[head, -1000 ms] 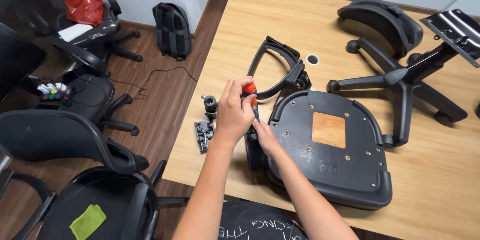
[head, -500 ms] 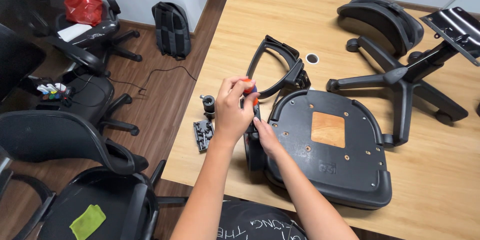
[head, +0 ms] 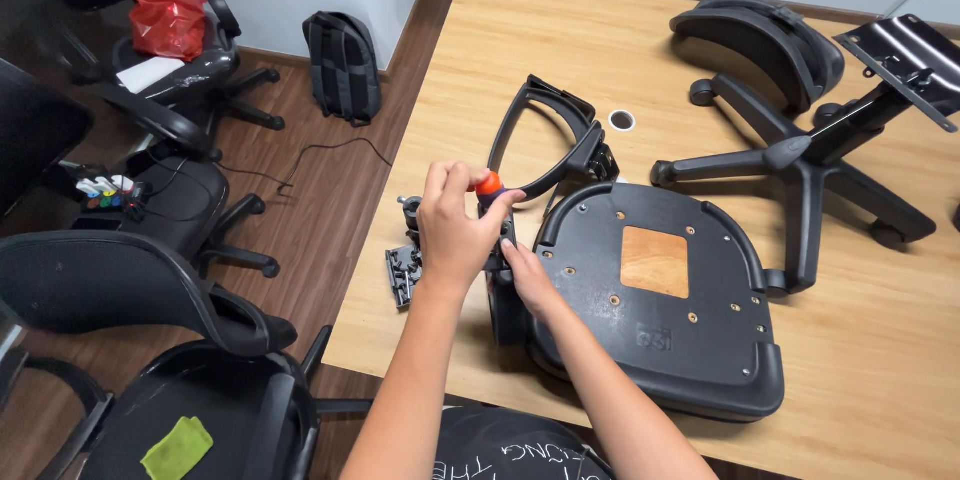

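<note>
Two hands are seen at the upturned seat pan (head: 655, 310) on the table (head: 500, 70): an orange-handled screwdriver (head: 488, 184) is pinched by the left hand (head: 455, 230), while the right hand (head: 527, 275) is pressed flat against the pan's edge.

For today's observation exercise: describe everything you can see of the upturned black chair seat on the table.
The chair seat lies underside up near the front edge of the wooden table. It is a black moulded shell, seemingly plastic, with a raised rim, a square wooden patch at its centre and scattered screw holes. The right hand rests at its left edge. A black armrest frame reaches its upper left corner.
</note>
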